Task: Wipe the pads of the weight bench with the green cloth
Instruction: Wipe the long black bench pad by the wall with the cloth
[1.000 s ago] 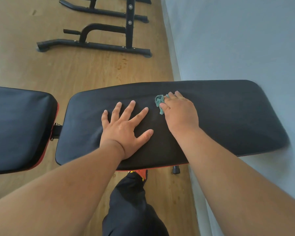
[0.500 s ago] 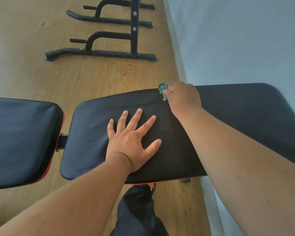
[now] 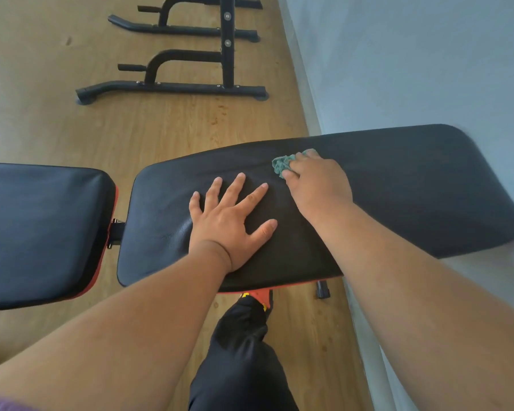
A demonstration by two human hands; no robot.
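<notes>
Two black pads on one bench: short pad [image 3: 39,229] left, long pad [image 3: 398,191] right, small gap between. Left hand [image 3: 230,221] flat on the long pad, fingers spread, holding nothing. Right hand [image 3: 318,185] just beside it, fingers curled around one green cloth [image 3: 282,164], bunched against the long pad near its far edge. Two black stands [image 3: 190,69] on the wood floor [image 3: 42,120], far side.

Two black pads [image 3: 398,185] [image 3: 39,226], one green cloth [image 3: 283,164], two hands [image 3: 229,223] [image 3: 318,185].
</notes>
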